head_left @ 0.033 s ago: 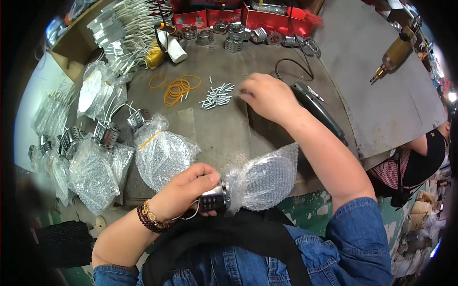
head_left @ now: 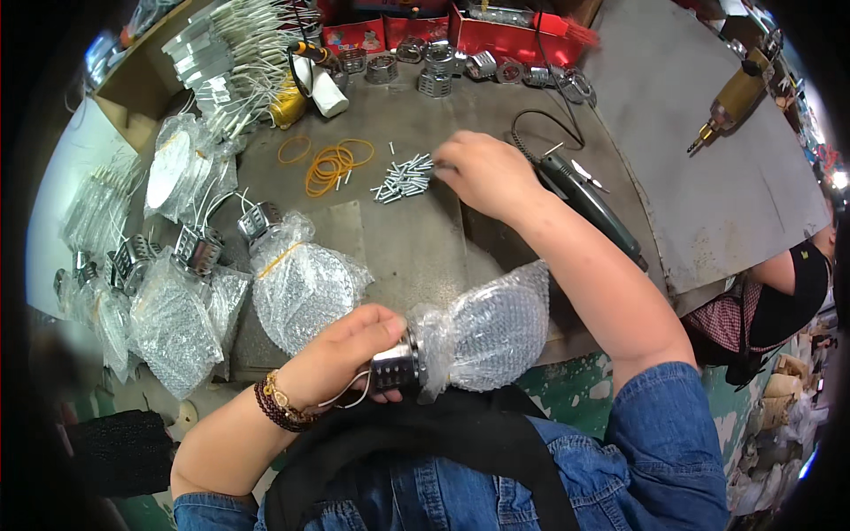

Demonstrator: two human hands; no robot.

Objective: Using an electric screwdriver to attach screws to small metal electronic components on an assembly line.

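My left hand (head_left: 359, 350) is closed around a slotted metal housing (head_left: 395, 367) with a white wire trailing from it. The housing belongs to a bubble-wrapped piece (head_left: 498, 341) that sticks out to the right, close to my body. My right hand (head_left: 487, 174) reaches over the bench at the right edge of a small pile of screws (head_left: 405, 180). Its fingertips are bent together; what they hold, if anything, is too small to make out. Left of the screws lie several orange rubber bands (head_left: 329, 168).
Similar wrapped pieces (head_left: 305, 292) lie along the left. White-wired parts (head_left: 235, 62) are stacked at the back left. Metal rings (head_left: 436, 71) line the back before a red box (head_left: 513, 37). A corded dark power screwdriver (head_left: 589, 208) lies right of my right hand; a brass-coloured driver (head_left: 733, 97) is farther right.
My right hand has shifted slightly left, toward the screws. The wrapped piece in my left hand has moved a touch to the left and up.
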